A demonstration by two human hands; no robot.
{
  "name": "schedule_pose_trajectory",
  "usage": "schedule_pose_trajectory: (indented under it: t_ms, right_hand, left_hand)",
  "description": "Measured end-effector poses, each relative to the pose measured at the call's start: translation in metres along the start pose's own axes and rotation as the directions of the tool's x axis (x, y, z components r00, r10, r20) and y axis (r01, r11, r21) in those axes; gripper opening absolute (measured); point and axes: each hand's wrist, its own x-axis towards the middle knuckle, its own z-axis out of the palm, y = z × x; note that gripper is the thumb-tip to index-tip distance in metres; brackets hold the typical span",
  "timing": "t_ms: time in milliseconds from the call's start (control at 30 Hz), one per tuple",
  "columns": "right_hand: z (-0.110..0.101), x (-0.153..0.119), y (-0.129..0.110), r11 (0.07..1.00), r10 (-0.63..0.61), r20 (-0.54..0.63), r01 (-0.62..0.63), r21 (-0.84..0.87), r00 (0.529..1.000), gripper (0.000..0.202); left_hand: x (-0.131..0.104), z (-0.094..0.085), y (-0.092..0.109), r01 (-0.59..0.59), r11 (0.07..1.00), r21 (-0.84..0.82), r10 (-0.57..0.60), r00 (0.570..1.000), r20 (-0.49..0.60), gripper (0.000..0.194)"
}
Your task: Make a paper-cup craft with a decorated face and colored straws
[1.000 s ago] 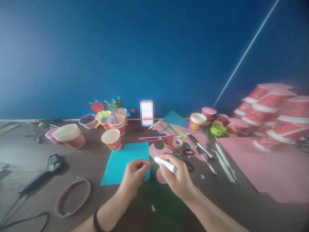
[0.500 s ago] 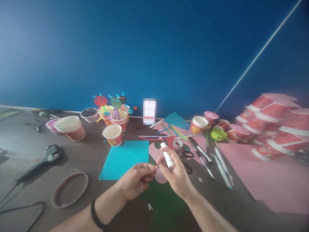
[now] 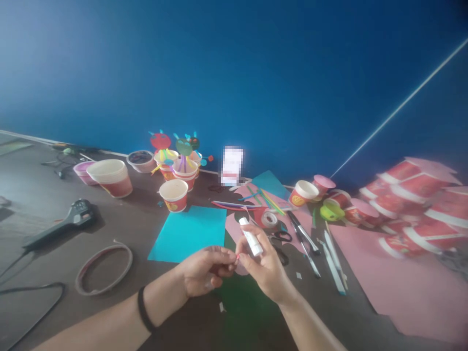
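Observation:
My left hand [image 3: 203,273] pinches a tiny red piece [image 3: 237,257] between thumb and fingertips. It is too small to make out its shape. My right hand [image 3: 268,270] is wrapped round a small white glue bottle [image 3: 250,238], which leans up and to the left, and its thumb tip meets the red piece. Below the hands lies dark green paper [image 3: 243,312]. A turquoise sheet [image 3: 190,234] is just beyond my left hand, and pink cut paper [image 3: 234,226] lies partly hidden behind my right.
Paper cups [image 3: 173,195] and paper-headed figures [image 3: 185,145] stand at the back. On the left are a black hot tool [image 3: 66,226] and a roll ring [image 3: 104,270]. Scissors [image 3: 281,236], pens [image 3: 305,239] and stacked red cups [image 3: 405,204] are on the right.
The view has tilted slightly. The fingertips of both hands have come closer together at the red piece. The glue bottle stays in my right hand.

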Motion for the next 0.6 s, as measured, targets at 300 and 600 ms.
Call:
schedule_pose_trajectory:
  t_ms: [300,600]
  right_hand:
    - [-0.002,-0.002,-0.001,0.998,0.033,0.01,-0.032,-0.045,0.999,0.038]
    - [-0.023,0.005,0.001,0.73,-0.021,-0.047,-0.016,-0.683,0.999,0.039]
  left_hand:
    - [0.002,0.001,-0.002,-0.001,0.999,0.036,0.001,1.0,-0.007,0.018]
    - [-0.01,0.015,-0.028,-0.404,0.29,0.868,0.555,0.81,0.191,0.012]
